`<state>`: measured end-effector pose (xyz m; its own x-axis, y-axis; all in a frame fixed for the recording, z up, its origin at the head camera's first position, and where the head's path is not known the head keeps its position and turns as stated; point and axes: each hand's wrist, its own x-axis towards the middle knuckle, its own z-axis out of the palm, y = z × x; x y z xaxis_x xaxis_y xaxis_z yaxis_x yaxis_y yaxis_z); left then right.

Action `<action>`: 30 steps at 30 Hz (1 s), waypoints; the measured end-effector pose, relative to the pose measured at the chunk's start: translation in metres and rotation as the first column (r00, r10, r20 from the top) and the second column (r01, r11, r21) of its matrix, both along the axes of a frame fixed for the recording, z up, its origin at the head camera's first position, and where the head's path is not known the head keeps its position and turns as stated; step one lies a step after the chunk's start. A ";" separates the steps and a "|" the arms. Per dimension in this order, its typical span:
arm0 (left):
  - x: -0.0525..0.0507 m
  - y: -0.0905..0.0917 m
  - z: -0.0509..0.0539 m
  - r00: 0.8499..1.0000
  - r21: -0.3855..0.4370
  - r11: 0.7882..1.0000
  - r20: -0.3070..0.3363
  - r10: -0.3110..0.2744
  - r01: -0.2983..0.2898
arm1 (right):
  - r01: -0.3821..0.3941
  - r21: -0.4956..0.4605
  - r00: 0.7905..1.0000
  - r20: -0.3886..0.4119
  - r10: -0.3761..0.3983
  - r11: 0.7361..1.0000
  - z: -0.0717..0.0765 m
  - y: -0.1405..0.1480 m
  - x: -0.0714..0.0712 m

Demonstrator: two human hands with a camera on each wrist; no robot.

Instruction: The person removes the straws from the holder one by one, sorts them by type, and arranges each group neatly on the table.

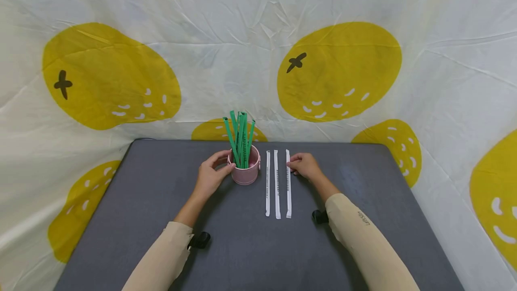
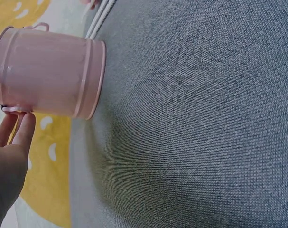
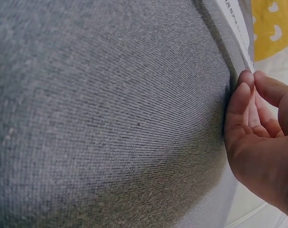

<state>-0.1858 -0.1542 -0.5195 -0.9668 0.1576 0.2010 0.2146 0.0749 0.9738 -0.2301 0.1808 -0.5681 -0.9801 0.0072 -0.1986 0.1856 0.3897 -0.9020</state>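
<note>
My left hand [image 1: 209, 176] grips the side of a small pink bucket [image 1: 244, 176], thumb in front and fingers at the rim by its left ear. In the left wrist view the bucket [image 2: 46, 73] stands upright on the table, its inside hidden. Several slim green paper-wrapped straws [image 1: 243, 140] stick up out of it. To its right, three white paper-wrapped straws lie side by side: a left one [image 1: 268, 187], a middle one [image 1: 277, 187] and a right one [image 1: 288, 192]. My right hand [image 1: 304, 165] pinches the right straw [image 3: 236, 23] near its far end between thumb and fingertips.
A dark grey cloth-covered table [image 1: 242, 246] lies under everything. Behind it hangs a white curtain [image 1: 226, 75] with big yellow fruit prints, close to the table's far edge. Black wrist cameras [image 1: 199, 240] sit at both beige sleeves.
</note>
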 end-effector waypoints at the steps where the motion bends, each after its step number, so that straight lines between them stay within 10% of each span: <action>1: -0.002 0.000 -0.004 1.000 0.000 1.000 0.004 -0.002 0.002 | -0.001 0.007 1.000 -0.001 0.001 1.000 0.000 0.000 0.000; 7: -0.010 -0.002 -0.020 1.000 0.008 1.000 -0.009 0.002 -0.002 | -0.017 0.060 1.000 -0.011 0.018 0.998 0.001 -0.003 0.001; 30: -0.010 -0.002 -0.019 1.000 -0.006 1.000 -0.017 0.018 -0.019 | 0.016 0.191 0.999 -0.041 -0.008 0.981 0.012 -0.011 0.004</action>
